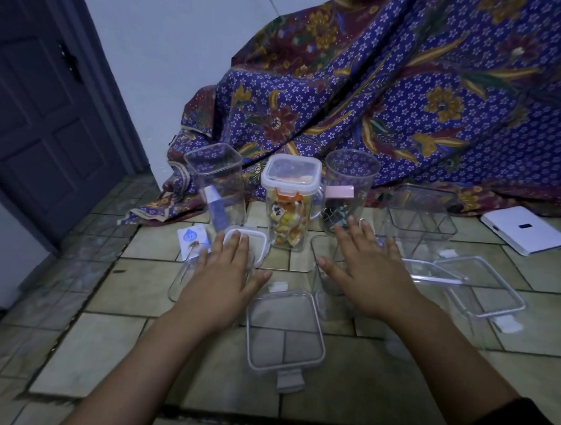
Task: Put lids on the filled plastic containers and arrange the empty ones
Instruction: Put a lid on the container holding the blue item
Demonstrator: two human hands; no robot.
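A tall clear container of wrapped sweets (287, 212) stands in the middle with its white lid on. Left of it a tall square container (217, 184) holds a blue-and-white packet and has no lid. To the right stands a round clear jar (349, 186) with a pink tab. My left hand (228, 274) lies flat, fingers apart, over a small white-rimmed lid (255, 241) and a low clear container. My right hand (370, 271) hovers flat over another clear container (326, 278). A loose square lid (285, 331) lies on the floor between my forearms.
An empty clear container (424, 209) stands at the right, with two flat clear lids (481, 285) in front of it. A white device (526, 229) lies far right. Patterned purple cloth (406, 89) drapes behind. A small white-blue card (191, 240) lies left. A dark door (36, 105) is at far left.
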